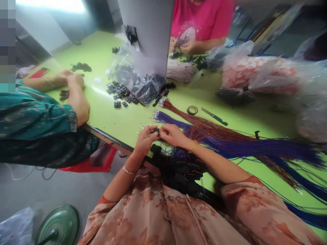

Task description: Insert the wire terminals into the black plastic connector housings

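Observation:
My left hand [146, 139] pinches a small black plastic part [156, 130] at the table's near edge. Fingertips of my right hand [174, 135] close in at the part's right side; whether they grip it or a thin wire is too small to tell. Just beyond my hands, a bundle of blue wires [168, 118] with pale metal ends runs to the right, partly under my right forearm. A bundle of brown wires [178, 110] lies behind and across it. Below my wrists sits a heap of black parts [184, 166] with short wire ends.
A roll of black tape [192, 110] and a dark flat blade-like tool [214, 116] lie behind the wires. Small black connectors [120, 91] and a clear bag [149, 88] rest near a grey upright panel [150, 34]. Co-workers sit left and opposite. Filled plastic bags [260, 73] stand back right.

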A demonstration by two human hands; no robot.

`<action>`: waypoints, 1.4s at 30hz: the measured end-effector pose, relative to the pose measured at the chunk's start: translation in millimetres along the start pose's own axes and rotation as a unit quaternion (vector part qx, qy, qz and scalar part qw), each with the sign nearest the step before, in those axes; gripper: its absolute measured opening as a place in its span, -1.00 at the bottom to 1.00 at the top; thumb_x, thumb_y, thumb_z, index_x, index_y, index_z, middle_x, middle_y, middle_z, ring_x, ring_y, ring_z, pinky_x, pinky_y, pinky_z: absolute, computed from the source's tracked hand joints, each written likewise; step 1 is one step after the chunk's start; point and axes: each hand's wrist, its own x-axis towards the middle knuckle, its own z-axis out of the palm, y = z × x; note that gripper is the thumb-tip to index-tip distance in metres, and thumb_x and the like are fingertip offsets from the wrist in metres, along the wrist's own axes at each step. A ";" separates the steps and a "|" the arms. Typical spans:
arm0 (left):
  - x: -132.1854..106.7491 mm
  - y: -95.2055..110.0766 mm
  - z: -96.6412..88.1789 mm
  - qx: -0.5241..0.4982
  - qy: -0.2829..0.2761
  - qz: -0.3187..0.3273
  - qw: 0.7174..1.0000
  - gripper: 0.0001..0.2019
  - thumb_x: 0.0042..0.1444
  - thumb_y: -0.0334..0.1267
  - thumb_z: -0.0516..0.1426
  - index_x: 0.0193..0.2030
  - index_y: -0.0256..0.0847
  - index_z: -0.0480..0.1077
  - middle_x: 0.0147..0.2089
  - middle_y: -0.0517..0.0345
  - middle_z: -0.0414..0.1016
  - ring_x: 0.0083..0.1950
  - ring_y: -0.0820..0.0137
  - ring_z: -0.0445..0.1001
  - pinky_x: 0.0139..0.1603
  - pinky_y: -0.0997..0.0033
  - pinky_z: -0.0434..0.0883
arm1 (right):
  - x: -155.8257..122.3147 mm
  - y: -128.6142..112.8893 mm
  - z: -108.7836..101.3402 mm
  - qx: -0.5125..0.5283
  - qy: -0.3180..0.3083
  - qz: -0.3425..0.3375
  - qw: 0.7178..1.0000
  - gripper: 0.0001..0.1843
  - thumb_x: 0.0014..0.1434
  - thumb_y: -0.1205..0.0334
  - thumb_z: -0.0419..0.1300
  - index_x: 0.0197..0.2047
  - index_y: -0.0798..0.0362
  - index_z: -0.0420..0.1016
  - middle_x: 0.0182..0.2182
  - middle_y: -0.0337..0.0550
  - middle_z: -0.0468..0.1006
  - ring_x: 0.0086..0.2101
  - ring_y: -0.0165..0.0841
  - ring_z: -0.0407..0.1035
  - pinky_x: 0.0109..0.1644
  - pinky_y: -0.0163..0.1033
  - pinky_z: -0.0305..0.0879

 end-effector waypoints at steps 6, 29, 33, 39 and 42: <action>-1.3 -6.3 -0.1 0.011 0.036 0.000 0.999 -0.60 -0.19 -0.26 0.38 -0.19 -0.27 0.40 -0.30 0.16 0.45 -0.29 0.47 0.49 -0.15 0.34 0.53 | -3.8 -2.1 3.6 -0.063 -0.030 -0.028 0.997 -0.84 0.15 0.30 0.05 -0.45 0.08 0.37 -0.52 -0.19 0.41 -0.48 -0.42 0.17 -0.37 -0.31 -0.02; 7.0 -2.5 2.7 0.034 0.026 -0.013 0.999 -0.71 -0.05 -0.42 0.26 -0.15 -0.31 0.35 -0.28 0.15 0.41 -0.26 0.39 0.59 -0.09 0.25 0.53 | 22.9 34.6 -25.1 -0.266 -0.014 0.094 0.959 -0.79 0.27 0.29 0.00 -0.16 0.12 0.44 -0.18 0.03 0.55 -0.20 -0.22 0.39 -0.16 -0.23 0.17; 8.0 -3.7 6.0 0.027 0.017 -0.012 0.999 -0.70 -0.05 -0.41 0.26 -0.14 -0.30 0.36 -0.27 0.14 0.43 -0.25 0.37 0.58 -0.07 0.23 0.52 | 23.4 40.2 -27.6 -0.231 0.017 0.086 0.969 -0.83 0.24 0.29 0.02 -0.26 0.10 0.44 -0.28 -0.03 0.55 -0.27 -0.28 0.36 -0.19 -0.25 0.16; 9.0 -2.6 9.3 0.028 0.014 -0.014 0.999 -0.69 -0.05 -0.39 0.25 -0.13 -0.30 0.35 -0.28 0.12 0.44 -0.23 0.37 0.57 -0.05 0.24 0.51 | 21.6 34.1 -34.4 -0.304 0.018 0.111 0.946 -0.79 0.26 0.26 -0.02 -0.22 0.11 0.41 -0.26 0.06 0.53 -0.30 -0.24 0.34 -0.29 -0.23 0.07; 9.4 -2.8 10.5 0.029 0.016 -0.020 0.999 -0.69 -0.06 -0.38 0.25 -0.14 -0.29 0.35 -0.28 0.13 0.44 -0.23 0.37 0.57 -0.04 0.23 0.51 | 24.0 32.7 -36.7 -0.264 0.013 0.115 0.958 -0.82 0.24 0.27 -0.01 -0.23 0.12 0.39 -0.34 0.01 0.53 -0.38 -0.28 0.31 -0.32 -0.23 0.05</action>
